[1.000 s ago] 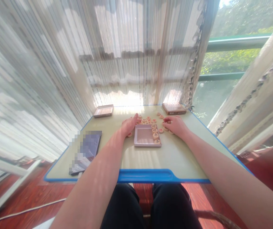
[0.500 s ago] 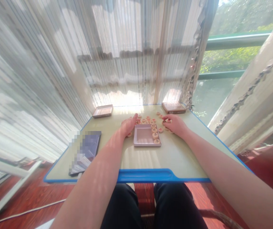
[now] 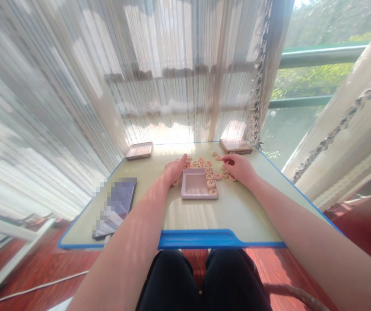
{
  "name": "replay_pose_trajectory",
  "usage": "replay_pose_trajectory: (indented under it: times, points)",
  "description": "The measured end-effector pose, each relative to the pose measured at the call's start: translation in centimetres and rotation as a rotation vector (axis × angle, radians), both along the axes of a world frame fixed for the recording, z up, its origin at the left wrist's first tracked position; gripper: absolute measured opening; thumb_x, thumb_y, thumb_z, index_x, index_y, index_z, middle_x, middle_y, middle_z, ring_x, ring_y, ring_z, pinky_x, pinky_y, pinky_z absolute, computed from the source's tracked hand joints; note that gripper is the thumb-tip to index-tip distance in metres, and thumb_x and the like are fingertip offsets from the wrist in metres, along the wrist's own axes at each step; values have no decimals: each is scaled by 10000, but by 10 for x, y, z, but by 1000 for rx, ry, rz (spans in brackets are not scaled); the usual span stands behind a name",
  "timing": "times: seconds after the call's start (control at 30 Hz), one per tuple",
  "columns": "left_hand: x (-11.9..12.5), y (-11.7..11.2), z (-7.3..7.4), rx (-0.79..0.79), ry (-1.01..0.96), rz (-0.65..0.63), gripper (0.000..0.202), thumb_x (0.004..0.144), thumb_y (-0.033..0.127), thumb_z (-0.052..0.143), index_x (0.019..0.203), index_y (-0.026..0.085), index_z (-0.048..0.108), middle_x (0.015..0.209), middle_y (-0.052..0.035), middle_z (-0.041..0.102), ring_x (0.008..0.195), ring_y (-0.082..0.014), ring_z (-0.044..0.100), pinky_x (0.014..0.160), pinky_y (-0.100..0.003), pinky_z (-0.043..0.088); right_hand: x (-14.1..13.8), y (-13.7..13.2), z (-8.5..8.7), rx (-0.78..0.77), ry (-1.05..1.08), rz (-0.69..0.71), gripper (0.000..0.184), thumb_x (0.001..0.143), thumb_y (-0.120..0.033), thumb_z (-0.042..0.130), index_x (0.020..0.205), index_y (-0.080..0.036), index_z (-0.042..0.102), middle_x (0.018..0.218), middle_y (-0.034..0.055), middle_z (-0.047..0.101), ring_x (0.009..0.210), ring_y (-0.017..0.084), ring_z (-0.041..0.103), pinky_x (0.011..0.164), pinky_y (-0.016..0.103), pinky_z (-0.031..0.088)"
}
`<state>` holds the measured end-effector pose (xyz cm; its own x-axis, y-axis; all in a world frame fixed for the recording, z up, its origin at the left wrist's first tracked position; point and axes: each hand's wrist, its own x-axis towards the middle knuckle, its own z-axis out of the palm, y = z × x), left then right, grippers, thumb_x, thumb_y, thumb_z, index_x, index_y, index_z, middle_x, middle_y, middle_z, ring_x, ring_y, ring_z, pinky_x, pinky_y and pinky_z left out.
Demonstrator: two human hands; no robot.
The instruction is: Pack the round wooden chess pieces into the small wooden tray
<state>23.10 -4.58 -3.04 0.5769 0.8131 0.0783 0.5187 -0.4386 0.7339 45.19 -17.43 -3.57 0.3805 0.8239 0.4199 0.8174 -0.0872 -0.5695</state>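
Note:
My left hand (image 3: 174, 169) rests at the back left corner of a shallow open box (image 3: 184, 196), fingers stretched and thumb raised. A round xiangqi piece (image 3: 175, 183) lies under its wrist side. Inside the box, several wooden pieces with dark characters (image 3: 210, 184) form a column along the right wall. My right hand (image 3: 239, 168) hovers over loose pieces (image 3: 225, 175) right of the box, fingers bent, with a gap between thumb and forefinger. No piece shows between its fingertips, which partly hide the pieces below. Behind the box lie several pieces with red characters (image 3: 201, 161).
A box lid or tray (image 3: 139, 150) sits at the table's far left, a flat closed box (image 3: 236, 146) at the far right. A dark tablet-like device (image 3: 122, 196), partly pixelated, lies left of my left forearm. The table (image 3: 237, 216) has a blue edge; curtains hang behind it.
My right hand has shifted slightly right and up, uncovering more of the pieces beneath it. My left hand stays in place, as do the box and its column of pieces.

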Motion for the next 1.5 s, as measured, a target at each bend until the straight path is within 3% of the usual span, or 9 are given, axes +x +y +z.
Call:
replay_pose_trajectory:
  times: [0.17,0.4,0.63,0.9,1.2,1.33,1.5]
  points:
    - [0,0,0,-2,-37,10,667,847,670,228,961,252,736,1202,-64,668,1328,-315,415,1135,-448,236,7,3,0,-2,-83,-75,290,732,-162,547,958,-163,730,915,68,687,743,168,605,767,295,485]
    - [-1,-4,3,-12,-12,6,695,853,668,209,986,231,733,1239,-64,647,1330,-315,413,1127,-422,254,10,6,-4,-104,-187,-89,273,744,-368,623,895,-194,769,898,84,668,901,242,603,912,360,432]
    - [-2,-7,7,-13,27,36,733,878,658,176,1083,205,713,1226,-72,654,1299,-314,445,1116,-429,257,12,9,-9,-102,-103,-117,328,750,-340,631,1013,-186,750,945,84,649,906,225,600,904,340,436]
    - [0,-4,4,-9,26,39,714,864,681,208,1031,227,733,1215,-57,661,1313,-322,426,1133,-420,218,17,12,-15,-133,-138,-94,270,752,-340,637,947,-206,769,947,78,644,889,218,604,916,350,437]
    - [0,-2,2,-2,-4,32,721,845,711,221,984,229,739,1194,-64,670,1283,-323,460,1112,-421,268,18,12,-15,-121,-137,-80,252,726,-359,672,882,-187,769,914,78,619,878,222,591,895,363,451]
    - [0,5,-6,-28,-38,35,808,831,748,154,998,217,739,1209,-79,662,1247,-321,493,1112,-427,275,15,10,-12,-17,-129,-81,245,719,-346,681,879,-179,761,977,99,618,952,251,569,938,389,428]
    - [-1,10,-14,-72,-105,41,876,815,771,72,1013,235,736,1258,-64,635,1158,-296,569,1043,-408,386,8,6,-6,200,-157,-42,232,747,-370,664,889,-206,743,985,91,604,1030,276,533,987,441,388]
